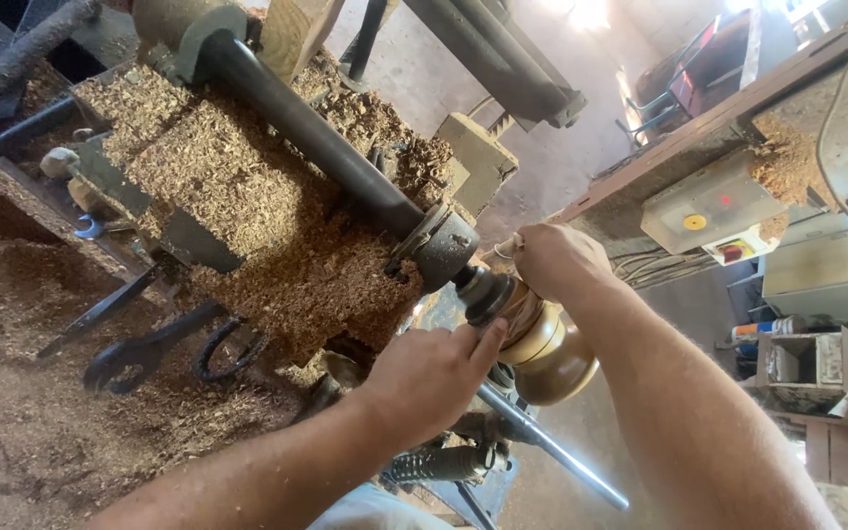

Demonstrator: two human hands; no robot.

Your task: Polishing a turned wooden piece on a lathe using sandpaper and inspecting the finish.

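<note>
A rounded, tan turned wooden piece [549, 348] is mounted on the end of a wood lathe, against the dark metal chuck [483, 292]. My left hand [431, 378] is wrapped on the near side of the chuck and the piece, thumb pointing toward the wood. My right hand [555, 258] closes over the far top of the piece, and a small pale object sticks out of its fist. The lathe's long black tube [306, 123] runs up to the left.
Heaps of wood shavings [247, 206] cover the lathe bed and the bench. Black wrenches [134, 358] lie in the shavings at the left. A grey switch box with coloured buttons [714, 206] hangs at the right. A steel rod [561, 456] runs below the piece.
</note>
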